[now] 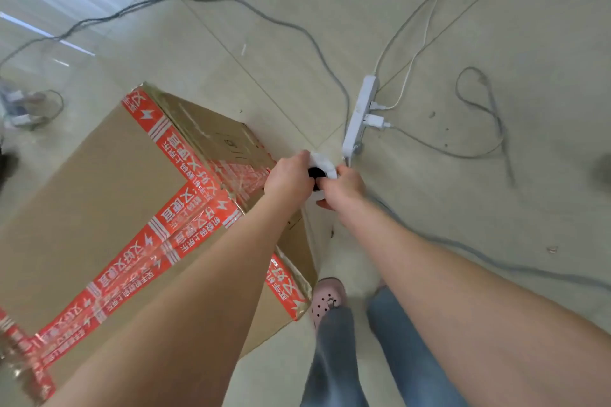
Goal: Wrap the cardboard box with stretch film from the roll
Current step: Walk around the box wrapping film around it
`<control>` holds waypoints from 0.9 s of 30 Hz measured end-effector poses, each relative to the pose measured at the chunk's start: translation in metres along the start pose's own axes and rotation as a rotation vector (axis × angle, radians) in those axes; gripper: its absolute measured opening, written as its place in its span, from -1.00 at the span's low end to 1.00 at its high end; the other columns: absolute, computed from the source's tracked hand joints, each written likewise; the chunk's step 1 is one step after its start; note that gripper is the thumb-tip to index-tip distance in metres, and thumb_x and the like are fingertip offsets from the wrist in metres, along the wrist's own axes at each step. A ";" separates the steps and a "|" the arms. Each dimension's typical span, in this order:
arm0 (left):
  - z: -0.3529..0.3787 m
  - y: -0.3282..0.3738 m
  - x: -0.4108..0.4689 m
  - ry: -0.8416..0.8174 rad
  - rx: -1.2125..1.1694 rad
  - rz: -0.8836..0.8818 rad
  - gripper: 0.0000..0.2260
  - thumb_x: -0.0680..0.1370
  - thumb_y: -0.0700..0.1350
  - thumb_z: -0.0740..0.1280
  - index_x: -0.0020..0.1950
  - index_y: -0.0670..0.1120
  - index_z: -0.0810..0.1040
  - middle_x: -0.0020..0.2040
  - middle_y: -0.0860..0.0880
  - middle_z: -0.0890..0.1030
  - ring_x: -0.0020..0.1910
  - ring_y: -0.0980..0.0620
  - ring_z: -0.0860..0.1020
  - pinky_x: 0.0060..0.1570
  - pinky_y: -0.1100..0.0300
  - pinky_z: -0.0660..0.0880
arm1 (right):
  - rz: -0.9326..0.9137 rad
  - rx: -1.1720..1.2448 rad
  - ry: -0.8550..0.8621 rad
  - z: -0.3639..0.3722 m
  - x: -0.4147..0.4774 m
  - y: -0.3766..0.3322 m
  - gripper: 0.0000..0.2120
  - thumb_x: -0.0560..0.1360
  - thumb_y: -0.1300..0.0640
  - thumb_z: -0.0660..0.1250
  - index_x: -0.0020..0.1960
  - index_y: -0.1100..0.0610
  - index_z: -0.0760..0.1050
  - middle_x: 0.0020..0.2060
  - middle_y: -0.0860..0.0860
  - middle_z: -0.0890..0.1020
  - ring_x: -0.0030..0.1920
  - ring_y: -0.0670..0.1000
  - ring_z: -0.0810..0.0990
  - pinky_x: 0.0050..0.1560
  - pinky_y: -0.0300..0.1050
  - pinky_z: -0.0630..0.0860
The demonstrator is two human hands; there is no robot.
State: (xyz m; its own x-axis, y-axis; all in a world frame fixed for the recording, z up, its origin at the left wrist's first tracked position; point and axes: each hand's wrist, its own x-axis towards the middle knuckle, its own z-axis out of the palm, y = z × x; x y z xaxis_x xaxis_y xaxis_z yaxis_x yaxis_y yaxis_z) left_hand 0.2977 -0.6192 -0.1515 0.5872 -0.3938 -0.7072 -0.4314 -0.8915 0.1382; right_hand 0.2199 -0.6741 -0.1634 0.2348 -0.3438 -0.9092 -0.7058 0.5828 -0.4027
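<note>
A large cardboard box [99, 195] with red printed tape stands on the floor at the left. Shiny stretch film clings to its far side and upper right corner. The film roll [321, 166], white with a dark core, is held upright just off the box's right corner. My left hand [287, 175] grips the roll from the left. My right hand [344, 190] grips it from the right and below. A sheet of film runs down from the roll along the box's right edge.
A white power strip [360, 116] with plugs lies on the tiled floor just beyond the roll. Grey cables [297, 30] loop across the floor behind and to the right. My feet in pink clogs [327, 301] stand beside the box's near right corner.
</note>
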 end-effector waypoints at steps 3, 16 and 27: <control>-0.004 0.003 0.000 0.004 -0.004 0.012 -0.78 0.51 -0.21 0.22 0.16 -0.12 0.44 0.03 -0.19 0.56 -0.01 -0.21 0.55 -0.16 0.03 0.52 | 0.005 -0.062 -0.022 -0.001 0.004 -0.004 -0.89 0.45 0.32 0.32 -0.04 0.19 0.50 -0.13 0.12 0.58 -0.14 0.11 0.57 -0.16 0.00 0.64; -0.037 0.002 0.034 -0.029 0.010 -0.095 -0.89 0.46 -0.22 0.28 -0.05 -0.19 0.53 -0.13 -0.13 0.56 -0.14 -0.13 0.56 -0.27 0.13 0.48 | -0.128 -0.421 -0.058 0.006 0.022 -0.051 -0.75 0.40 0.23 0.33 0.05 0.07 0.59 -0.06 0.07 0.66 -0.06 0.11 0.62 -0.09 -0.07 0.59; -0.050 -0.022 0.055 -0.052 -0.313 -0.297 -0.82 0.52 -0.11 0.26 0.00 -0.22 0.49 -0.15 -0.13 0.56 -0.22 -0.10 0.55 -0.34 0.16 0.48 | 0.124 -0.180 -0.062 0.035 0.033 -0.080 -0.67 0.46 0.23 0.34 0.19 0.15 0.39 0.03 0.08 0.50 0.04 0.13 0.56 -0.04 0.06 0.64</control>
State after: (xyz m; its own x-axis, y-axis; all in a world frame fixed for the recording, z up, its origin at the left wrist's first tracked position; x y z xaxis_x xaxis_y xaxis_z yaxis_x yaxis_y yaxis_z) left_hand 0.3737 -0.6327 -0.1586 0.6153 -0.1051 -0.7812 -0.0156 -0.9925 0.1212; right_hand 0.3082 -0.7063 -0.1651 0.1752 -0.2286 -0.9576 -0.8385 0.4751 -0.2668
